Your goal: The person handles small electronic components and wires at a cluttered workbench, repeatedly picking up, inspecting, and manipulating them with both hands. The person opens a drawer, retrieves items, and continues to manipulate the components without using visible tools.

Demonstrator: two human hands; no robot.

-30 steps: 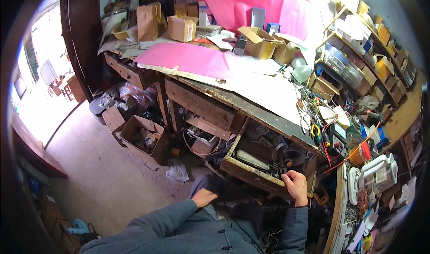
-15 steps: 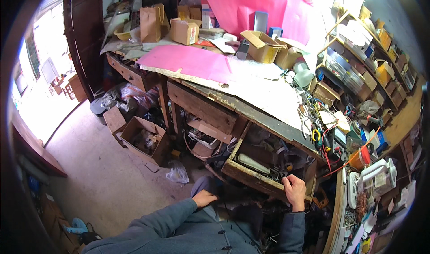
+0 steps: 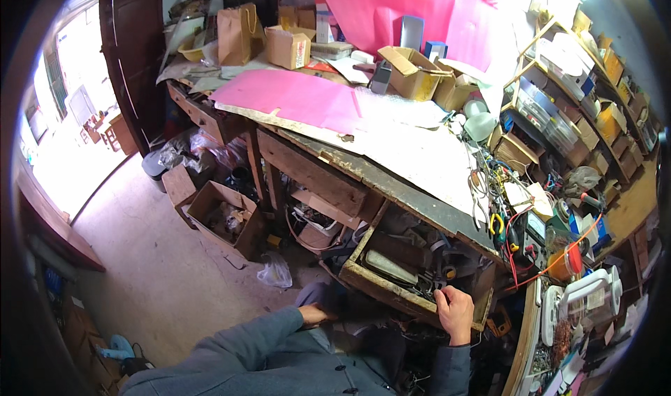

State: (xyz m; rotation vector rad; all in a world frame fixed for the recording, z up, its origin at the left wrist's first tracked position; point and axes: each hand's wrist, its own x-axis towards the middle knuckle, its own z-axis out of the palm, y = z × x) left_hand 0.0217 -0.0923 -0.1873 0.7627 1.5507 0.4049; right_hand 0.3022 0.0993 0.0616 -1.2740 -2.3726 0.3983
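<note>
A worn wooden drawer (image 3: 370,281) stands pulled out from under the workbench, in front of me. Inside lie a long pale object (image 3: 391,266) and a jumble of metal tools, too dark to tell apart. My right hand (image 3: 456,315) is closed over the top edge of the drawer front, near its right end, with the thumb toward the tools. My left hand (image 3: 317,315) rests on my thigh beside the drawer. Its fingers are mostly hidden by shadow and by the thigh.
Pink and white sheets (image 3: 290,101) cover the workbench. Cables and pliers (image 3: 496,224) crowd its right end, near a clear plastic jug (image 3: 591,290). A cardboard box (image 3: 222,218) and a plastic bag (image 3: 275,270) lie on the floor to the left. Packed shelves (image 3: 559,120) line the right wall.
The view has shifted slightly, so the drawer and workbench edge appear a little lower. My right hand stays on the drawer front, and my left hand stays at my thigh.
</note>
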